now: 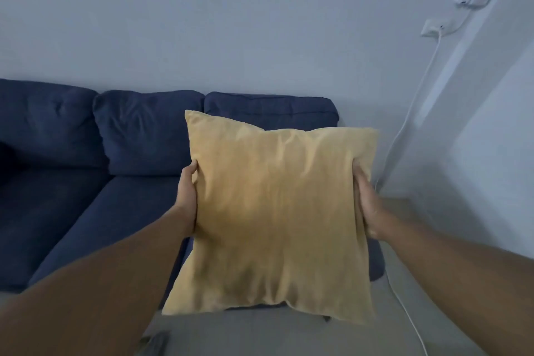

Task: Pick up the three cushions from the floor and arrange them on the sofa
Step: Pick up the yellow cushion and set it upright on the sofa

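The yellow cushion [274, 211] is up in the air in front of the blue sofa [124, 136], gripped at its 2 side edges: the left hand [187, 199] clasps the left edge, the right hand [368, 205] the right. It hangs over the sofa's right end. To place it well, carry it forward to the right backrest, set the bottom edge down on the seat first, then lean the top against the back before letting go. The other 2 cushions are out of sight.
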The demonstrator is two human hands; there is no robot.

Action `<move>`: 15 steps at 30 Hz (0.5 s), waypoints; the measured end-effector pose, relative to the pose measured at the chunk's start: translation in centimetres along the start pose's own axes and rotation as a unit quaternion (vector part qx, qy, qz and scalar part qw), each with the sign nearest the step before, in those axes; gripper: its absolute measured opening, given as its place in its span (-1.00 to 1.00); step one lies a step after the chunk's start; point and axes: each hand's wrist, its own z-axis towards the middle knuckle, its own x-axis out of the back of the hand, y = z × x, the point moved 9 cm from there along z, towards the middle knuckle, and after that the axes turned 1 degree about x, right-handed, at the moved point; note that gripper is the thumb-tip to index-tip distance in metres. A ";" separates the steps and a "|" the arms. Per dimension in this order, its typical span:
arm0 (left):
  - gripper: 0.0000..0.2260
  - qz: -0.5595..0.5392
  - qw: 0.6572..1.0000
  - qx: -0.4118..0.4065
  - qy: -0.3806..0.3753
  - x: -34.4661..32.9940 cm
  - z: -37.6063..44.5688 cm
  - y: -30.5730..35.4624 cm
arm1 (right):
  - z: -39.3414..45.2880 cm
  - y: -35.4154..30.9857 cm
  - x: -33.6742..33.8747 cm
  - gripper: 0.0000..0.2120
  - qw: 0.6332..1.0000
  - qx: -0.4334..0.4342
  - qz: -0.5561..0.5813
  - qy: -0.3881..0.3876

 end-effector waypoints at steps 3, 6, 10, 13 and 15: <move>-0.45 0.009 1.000 0.018 -0.022 -1.4 2.7 2.3 | 3.1 -1.9 -0.1 0.27 1.000 0.014 0.002 0.028; -0.46 0.004 0.999 0.021 -0.029 -2.4 5.0 4.1 | 5.6 -3.7 -0.9 0.24 0.999 0.017 0.003 0.031; -0.57 0.029 0.999 0.019 -0.023 -3.6 7.9 5.6 | 8.1 -4.7 -1.4 0.26 0.999 0.021 0.007 0.045; -0.57 0.026 0.999 0.028 -0.028 -4.4 10.2 6.0 | 10.0 -5.1 -1.8 0.14 0.999 0.017 0.012 0.048; -0.55 0.023 0.999 0.034 -0.036 -4.6 12.1 6.1 | 11.4 -5.3 -2.1 -0.06 0.999 0.008 0.017 0.043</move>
